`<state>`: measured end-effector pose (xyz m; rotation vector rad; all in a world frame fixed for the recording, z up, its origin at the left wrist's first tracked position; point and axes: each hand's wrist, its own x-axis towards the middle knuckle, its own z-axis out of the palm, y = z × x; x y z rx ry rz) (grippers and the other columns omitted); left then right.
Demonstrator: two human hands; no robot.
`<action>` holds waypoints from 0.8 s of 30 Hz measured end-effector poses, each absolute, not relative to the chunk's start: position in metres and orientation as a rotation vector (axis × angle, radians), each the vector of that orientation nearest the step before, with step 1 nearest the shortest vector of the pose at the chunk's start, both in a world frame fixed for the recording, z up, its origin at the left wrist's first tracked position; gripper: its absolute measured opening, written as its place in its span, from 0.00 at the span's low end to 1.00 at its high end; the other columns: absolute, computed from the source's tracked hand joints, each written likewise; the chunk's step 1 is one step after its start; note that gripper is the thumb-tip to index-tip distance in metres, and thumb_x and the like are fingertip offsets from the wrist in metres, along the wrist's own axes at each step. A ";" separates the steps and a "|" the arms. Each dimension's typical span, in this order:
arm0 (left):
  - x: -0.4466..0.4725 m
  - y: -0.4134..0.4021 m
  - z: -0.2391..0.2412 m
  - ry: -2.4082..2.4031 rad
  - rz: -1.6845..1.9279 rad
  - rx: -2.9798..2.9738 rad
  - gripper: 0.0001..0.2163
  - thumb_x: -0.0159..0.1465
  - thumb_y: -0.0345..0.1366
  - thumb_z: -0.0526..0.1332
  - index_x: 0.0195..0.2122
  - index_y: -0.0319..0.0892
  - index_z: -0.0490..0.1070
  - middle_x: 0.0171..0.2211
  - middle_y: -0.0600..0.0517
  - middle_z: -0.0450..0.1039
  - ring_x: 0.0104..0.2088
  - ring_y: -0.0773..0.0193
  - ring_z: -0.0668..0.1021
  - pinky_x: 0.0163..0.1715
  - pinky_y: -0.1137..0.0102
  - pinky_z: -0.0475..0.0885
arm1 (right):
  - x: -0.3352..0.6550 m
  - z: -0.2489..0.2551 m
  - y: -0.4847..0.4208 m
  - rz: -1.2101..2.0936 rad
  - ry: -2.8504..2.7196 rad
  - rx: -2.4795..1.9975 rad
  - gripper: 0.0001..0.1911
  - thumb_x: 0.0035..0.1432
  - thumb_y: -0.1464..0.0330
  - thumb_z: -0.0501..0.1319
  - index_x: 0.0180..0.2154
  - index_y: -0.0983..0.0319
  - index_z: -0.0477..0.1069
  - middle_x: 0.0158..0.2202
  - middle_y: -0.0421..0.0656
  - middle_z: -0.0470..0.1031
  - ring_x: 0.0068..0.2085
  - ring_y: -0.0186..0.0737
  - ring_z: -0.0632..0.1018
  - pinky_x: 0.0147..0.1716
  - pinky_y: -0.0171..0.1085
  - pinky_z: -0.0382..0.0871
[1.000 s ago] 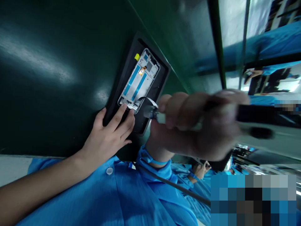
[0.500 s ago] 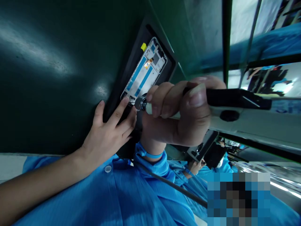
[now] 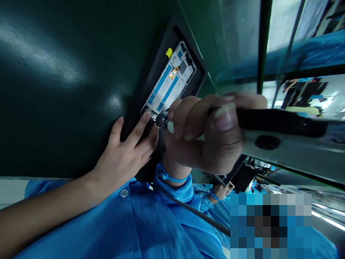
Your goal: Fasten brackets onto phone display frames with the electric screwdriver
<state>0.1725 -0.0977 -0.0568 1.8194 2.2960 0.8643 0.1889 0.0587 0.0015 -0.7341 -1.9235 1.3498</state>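
A white phone frame (image 3: 170, 81) with blue strips and a yellow tab lies in a black jig tray (image 3: 161, 54) on the dark green bench. My left hand (image 3: 126, 153) lies flat with fingers spread on the tray's near end, the fingertips touching the frame's lower edge. My right hand (image 3: 207, 135) is wrapped round a grey and black electric screwdriver (image 3: 269, 133). The screwdriver's metal tip (image 3: 161, 119) sits at the frame's near edge, close to my left fingertips.
The dark green bench top (image 3: 67, 90) stretches to the left. A green post (image 3: 263, 43) rises at the right. A grey cable (image 3: 194, 212) crosses my blue smock. Another person's hand (image 3: 223, 190) in a blue sleeve works behind my right hand.
My right hand has brought the screwdriver down and left, so its tip now sits at the frame's near edge. My left hand has stayed on the tray.
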 end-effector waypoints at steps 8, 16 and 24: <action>0.175 -0.100 -0.061 2.296 0.869 1.829 0.22 0.76 0.35 0.67 0.70 0.52 0.76 0.77 0.45 0.67 0.83 0.36 0.59 0.81 0.26 0.53 | 0.191 -0.004 0.053 1.528 -1.789 -0.377 0.07 0.68 0.63 0.70 0.43 0.44 0.75 0.25 0.32 0.71 0.21 0.38 0.71 0.25 0.42 0.67; 0.173 -0.099 -0.058 2.313 0.825 1.845 0.22 0.77 0.35 0.65 0.72 0.49 0.74 0.78 0.44 0.66 0.82 0.36 0.61 0.79 0.28 0.59 | 0.184 0.016 0.052 1.609 -1.800 -0.434 0.03 0.66 0.57 0.75 0.39 0.45 0.84 0.21 0.32 0.65 0.20 0.37 0.68 0.23 0.41 0.65; 0.170 -0.096 -0.053 2.245 0.952 1.778 0.24 0.76 0.33 0.67 0.72 0.48 0.74 0.77 0.41 0.68 0.80 0.30 0.64 0.76 0.24 0.63 | 0.186 0.041 0.066 1.809 -1.935 -0.696 0.17 0.58 0.51 0.81 0.39 0.48 0.79 0.19 0.30 0.63 0.21 0.35 0.72 0.26 0.39 0.73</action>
